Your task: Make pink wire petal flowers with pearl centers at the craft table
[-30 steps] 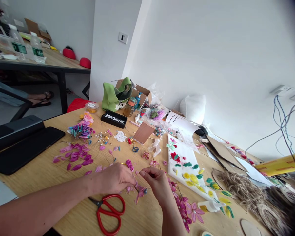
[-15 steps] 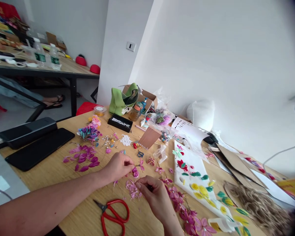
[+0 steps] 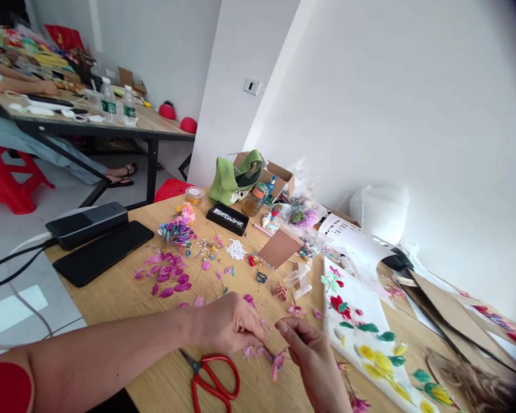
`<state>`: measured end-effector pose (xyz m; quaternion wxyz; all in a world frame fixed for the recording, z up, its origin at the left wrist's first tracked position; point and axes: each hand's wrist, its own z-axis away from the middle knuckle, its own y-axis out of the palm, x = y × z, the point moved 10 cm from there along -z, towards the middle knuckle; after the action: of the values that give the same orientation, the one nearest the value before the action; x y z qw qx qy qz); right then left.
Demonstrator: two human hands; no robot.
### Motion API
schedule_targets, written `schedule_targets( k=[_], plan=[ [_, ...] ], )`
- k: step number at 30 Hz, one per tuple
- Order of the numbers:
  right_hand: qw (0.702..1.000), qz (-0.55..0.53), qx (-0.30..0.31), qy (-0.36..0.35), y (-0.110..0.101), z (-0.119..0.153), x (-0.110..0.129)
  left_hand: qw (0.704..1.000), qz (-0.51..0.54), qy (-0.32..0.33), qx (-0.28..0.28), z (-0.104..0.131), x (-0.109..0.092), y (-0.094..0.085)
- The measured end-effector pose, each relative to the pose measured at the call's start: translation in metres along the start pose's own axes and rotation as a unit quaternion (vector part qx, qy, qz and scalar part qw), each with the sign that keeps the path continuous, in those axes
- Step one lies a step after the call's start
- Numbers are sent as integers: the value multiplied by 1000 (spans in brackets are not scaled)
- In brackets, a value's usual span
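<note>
My left hand [image 3: 230, 324] is closed, its fingertips pinched close to a small pink flower [image 3: 277, 362] on a thin stem. Facing it from the right, my right hand [image 3: 312, 350] pinches near the upper end of that stem; what its fingertips hold is too small to make out. Loose pink petals lie under the hands. Red-handled scissors [image 3: 215, 378] rest on the wooden table [image 3: 155, 350] in front of my left forearm. Magenta petals [image 3: 169, 269] are spread beyond my left arm, and a bunch of purple and blue pieces [image 3: 176, 234] lies behind them.
A black phone [image 3: 103, 252] and a power bank [image 3: 88, 223] lie at the left. A white board [image 3: 361, 338] with felt-like flowers is at the right. Behind stand a green bag [image 3: 234, 178], a black tray [image 3: 227, 218] and a jar. A person sits at another table.
The view has swung left, bringing the other person's arm into sight. My hands have come closer together and nearer me, and a pink flower now hangs between them.
</note>
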<state>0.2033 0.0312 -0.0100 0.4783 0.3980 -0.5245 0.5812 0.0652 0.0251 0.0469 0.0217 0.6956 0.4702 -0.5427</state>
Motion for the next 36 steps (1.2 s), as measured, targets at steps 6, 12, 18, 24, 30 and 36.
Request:
schedule_targets(
  k=[6,12,18,24,30,36],
  plan=[
    [999,-38,31,-3,18,2,0,928,264,-219,-143,5,58,-19],
    [996,2,84,-25,45,8,13,915,189,-298,-194,12,84,-32],
    [994,30,78,-68,45,14,30,948,31,-269,-170,11,72,-35],
    [994,55,-26,-88,12,10,34,976,-94,-176,-91,3,49,-24],
    [994,44,-65,-78,-5,9,33,989,-128,-41,68,1,20,10],
    [996,16,-61,-66,-3,4,25,970,183,-158,34,2,29,3]
  ],
)
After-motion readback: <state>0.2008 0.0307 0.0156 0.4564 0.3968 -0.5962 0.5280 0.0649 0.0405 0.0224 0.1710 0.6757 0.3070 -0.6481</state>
